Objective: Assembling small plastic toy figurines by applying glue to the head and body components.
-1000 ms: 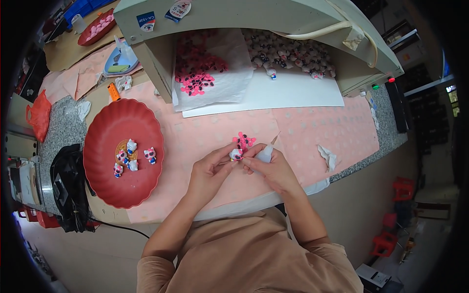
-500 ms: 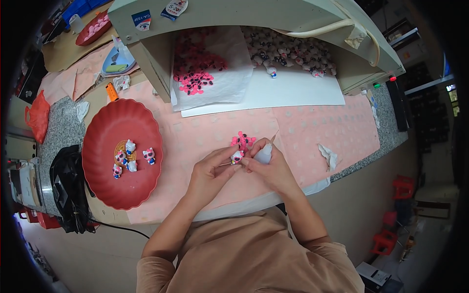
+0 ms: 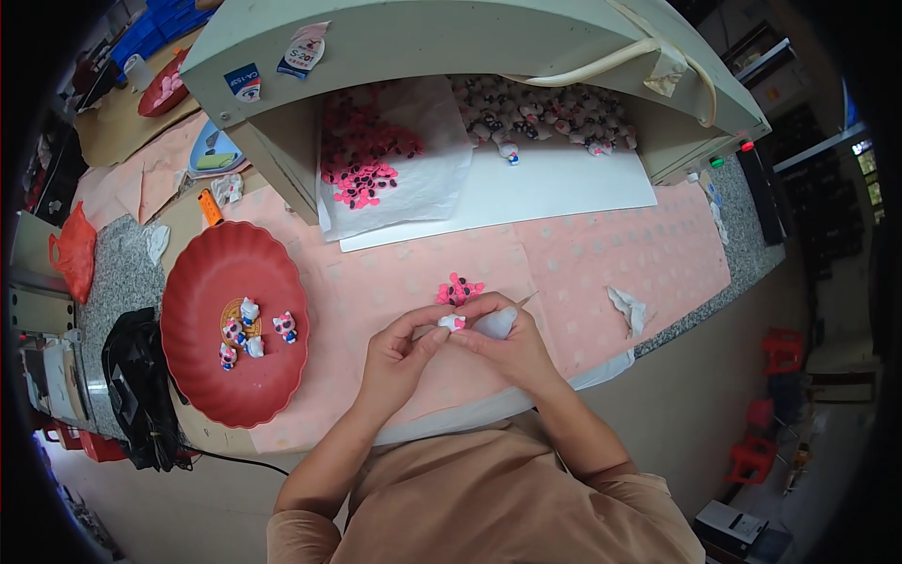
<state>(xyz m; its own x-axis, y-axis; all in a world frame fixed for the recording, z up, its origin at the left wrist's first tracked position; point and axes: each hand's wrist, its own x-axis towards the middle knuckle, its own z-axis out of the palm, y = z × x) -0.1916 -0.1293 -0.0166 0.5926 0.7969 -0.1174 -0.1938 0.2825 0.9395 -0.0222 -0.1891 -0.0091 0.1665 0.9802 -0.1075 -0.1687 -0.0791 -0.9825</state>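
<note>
I see the left hand (image 3: 395, 362) pinching the white figurine (image 3: 452, 322) at its fingertips, between both hands, low over the bench (image 3: 390, 282). My view shows the right hand (image 3: 517, 355) grasping the bottle (image 3: 495, 325), its thumb and fingertips meeting the figurine's right side. Just beyond lie pink pieces (image 3: 460, 288). The red bowl (image 3: 235, 390) stands to the left; a crumpled tissue (image 3: 627, 310) lies right.

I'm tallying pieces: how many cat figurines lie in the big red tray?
5 cat figurines in the scalloped red tray: one topmost, one rightmost, one lowest at left, two between; none seems hidden.
</note>
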